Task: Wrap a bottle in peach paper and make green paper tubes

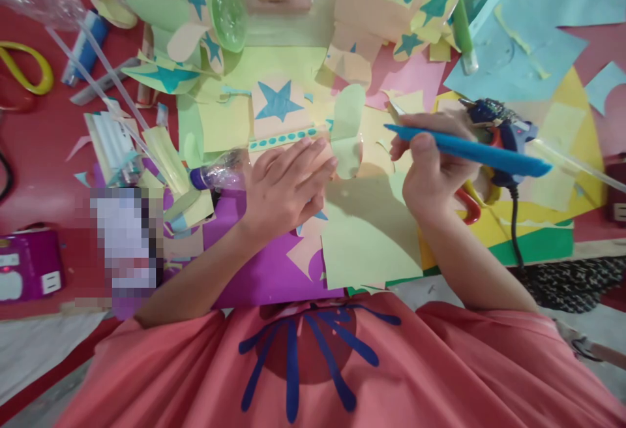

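My left hand (291, 186) lies with its fingers stretched over a paper-wrapped plastic bottle. The bottle's blue cap (197, 179) points left, and a row of teal ovals (282, 139) runs along the wrap above my fingers. Behind it stands a pale fin with a blue star (278, 100). At the bottle's right end is a pale green rounded piece (348, 131). My right hand (437, 164) is closed around a blue pen-like tool (469, 149), raised over the papers to the right. A small pointed blade or tip (395, 107) shows beside those fingers; its handle is hidden.
Decorated bottles (229, 10) stand at the back. A glue gun (511, 137) with a black cord and red-handled scissors (470, 206) lie right. Yellow scissors (42, 72), markers (88, 43) and a purple box (32, 265) are left. Green paper (372, 239) lies in front.
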The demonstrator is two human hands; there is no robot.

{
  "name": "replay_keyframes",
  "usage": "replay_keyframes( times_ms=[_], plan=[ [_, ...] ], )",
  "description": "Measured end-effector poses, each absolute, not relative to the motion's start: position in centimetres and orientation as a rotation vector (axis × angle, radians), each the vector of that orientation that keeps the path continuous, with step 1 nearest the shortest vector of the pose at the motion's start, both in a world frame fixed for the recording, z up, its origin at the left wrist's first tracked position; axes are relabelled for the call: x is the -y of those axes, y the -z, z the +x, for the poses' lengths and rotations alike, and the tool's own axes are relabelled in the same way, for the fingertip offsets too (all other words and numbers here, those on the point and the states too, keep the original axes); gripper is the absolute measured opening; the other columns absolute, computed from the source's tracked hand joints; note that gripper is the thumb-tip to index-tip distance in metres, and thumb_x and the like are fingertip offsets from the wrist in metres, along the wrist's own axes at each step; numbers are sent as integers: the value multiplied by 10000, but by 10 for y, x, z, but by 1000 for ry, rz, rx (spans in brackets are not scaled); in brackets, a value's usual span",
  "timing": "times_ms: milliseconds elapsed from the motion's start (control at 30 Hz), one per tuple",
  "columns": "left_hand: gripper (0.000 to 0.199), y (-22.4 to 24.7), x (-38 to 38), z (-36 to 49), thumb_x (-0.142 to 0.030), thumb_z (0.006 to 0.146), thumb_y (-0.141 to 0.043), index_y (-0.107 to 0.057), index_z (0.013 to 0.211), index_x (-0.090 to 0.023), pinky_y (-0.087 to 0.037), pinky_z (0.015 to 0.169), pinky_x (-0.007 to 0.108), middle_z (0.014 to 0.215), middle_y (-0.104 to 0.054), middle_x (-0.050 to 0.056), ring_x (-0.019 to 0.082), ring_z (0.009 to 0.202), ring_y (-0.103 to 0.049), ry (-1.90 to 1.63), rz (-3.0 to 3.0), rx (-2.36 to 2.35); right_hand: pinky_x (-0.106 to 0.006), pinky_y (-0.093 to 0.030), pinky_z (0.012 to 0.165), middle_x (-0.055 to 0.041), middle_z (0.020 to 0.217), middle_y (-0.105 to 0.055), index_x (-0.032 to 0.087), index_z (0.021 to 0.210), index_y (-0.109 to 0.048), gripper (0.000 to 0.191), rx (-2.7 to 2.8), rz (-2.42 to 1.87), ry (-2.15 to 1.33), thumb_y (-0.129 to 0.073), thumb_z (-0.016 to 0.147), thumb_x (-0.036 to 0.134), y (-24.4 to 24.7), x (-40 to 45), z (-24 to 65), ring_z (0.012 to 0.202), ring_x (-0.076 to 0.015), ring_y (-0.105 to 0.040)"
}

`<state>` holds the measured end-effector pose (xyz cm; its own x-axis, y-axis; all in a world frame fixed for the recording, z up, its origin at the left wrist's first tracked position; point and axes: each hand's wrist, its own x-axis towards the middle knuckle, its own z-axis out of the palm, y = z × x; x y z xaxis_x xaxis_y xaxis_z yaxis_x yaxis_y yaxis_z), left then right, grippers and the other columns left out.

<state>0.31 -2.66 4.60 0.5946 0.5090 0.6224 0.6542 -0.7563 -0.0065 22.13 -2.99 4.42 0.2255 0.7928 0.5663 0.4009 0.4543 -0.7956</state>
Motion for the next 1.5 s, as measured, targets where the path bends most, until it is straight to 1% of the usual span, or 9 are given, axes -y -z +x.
replay_keyframes(
  times_ms=[133,267,400,567,767,900,1000,1333,1500],
  plan=[
    [318,-45,26,1,-282,893,-499,-588,1199,-288,-410,972,338,1243,-676,41,188,1178,-610,905,-2615,941,-297,-589,602,20,813,-690,253,958,-654,130,1550,-1146,-372,-654,848,322,-47,42,218,690,-139,-697],
    [324,-42,25,-1,-316,910,-480,-567,1219,-358,-403,996,353,1299,-641,-1,195,1210,-590,897,-2679,1002,-293,-593,669,19,805,-718,249,937,-666,120,1746,-1064,-303,-687,821,232,-54,43,213,751,-141,-704],
    [314,-39,25,-2,-348,907,-488,-571,1209,-354,-405,996,362,1314,-630,12,207,1223,-582,920,-2696,997,-308,-592,659,15,837,-725,273,1014,-660,176,1812,-998,-288,-660,845,224,-56,41,211,757,-147,-702],
    [310,-39,25,-1,-364,914,-475,-569,1209,-372,-400,1003,371,1339,-610,-5,210,1233,-571,903,-2715,1022,-307,-585,632,5,831,-722,267,1034,-647,190,1830,-999,-268,-646,852,211,-55,41,210,728,-145,-694],
    [252,-41,24,1,-325,890,-515,-602,1126,-311,-436,954,358,1244,-669,39,196,1184,-604,961,-2621,943,-317,-575,646,19,825,-726,290,1038,-649,175,1847,-992,-246,-631,868,251,-54,40,210,729,-147,-696],
    [287,-39,24,-1,-362,909,-488,-563,1186,-369,-411,1001,384,1329,-617,12,205,1256,-554,943,-2787,1050,-314,-574,654,15,834,-728,287,1060,-647,212,1835,-998,-255,-649,854,237,-53,40,211,736,-146,-693],
    [311,-37,25,-3,-369,915,-470,-545,1216,-396,-404,1018,400,1363,-590,-7,217,1272,-540,896,-2836,1098,-320,-577,659,11,834,-730,282,1039,-652,189,1830,-1029,-263,-645,855,240,-53,41,212,737,-149,-697],
    [324,-35,25,-4,-402,916,-467,-552,1228,-392,-395,1024,448,1378,-579,-11,241,1275,-531,911,-2899,1139,-352,-587,669,15,801,-727,279,918,-678,86,1749,-1187,-261,-639,846,306,-53,42,215,743,-166,-704],
    [323,-40,24,-1,-354,901,-499,-572,1216,-357,-425,973,392,1314,-629,26,212,1235,-567,1011,-2704,957,-354,-590,676,10,788,-722,272,882,-681,60,1697,-1212,-275,-644,836,282,-54,42,217,732,-166,-700]
  ],
)
